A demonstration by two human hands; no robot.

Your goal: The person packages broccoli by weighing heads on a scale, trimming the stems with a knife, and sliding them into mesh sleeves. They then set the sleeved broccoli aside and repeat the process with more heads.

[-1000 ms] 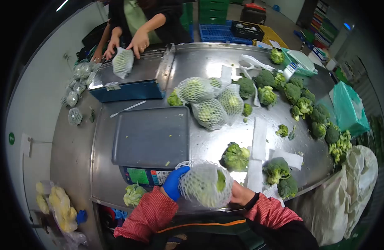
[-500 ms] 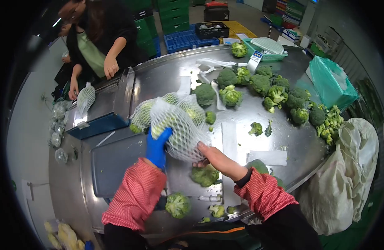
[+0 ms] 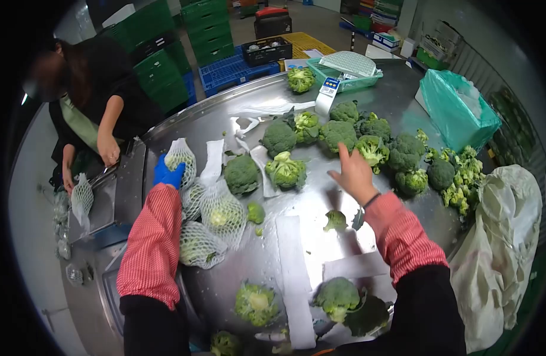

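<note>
My left hand (image 3: 168,173), in a blue glove, grips a net-wrapped broccoli head (image 3: 182,159) at the left of the steel table. Several more netted heads (image 3: 222,215) lie just below it. My right hand (image 3: 355,173) is bare, with thumb and fingers spread and nothing held. It hovers by the loose broccoli heads (image 3: 338,135) at the table's middle right. A leafy trimmed head (image 3: 286,171) and a dark green head (image 3: 241,174) sit between my two hands.
Across the table at the left, a person (image 3: 101,95) handles another netted head (image 3: 82,200). A green basket (image 3: 356,82) and a label roll strip (image 3: 326,95) are at the back. A green bag (image 3: 457,110) and a white sack (image 3: 498,243) stand at the right.
My left hand has moved left to another netted head. My right hand has let go of the net and moved up and right. The view has shifted right.
</note>
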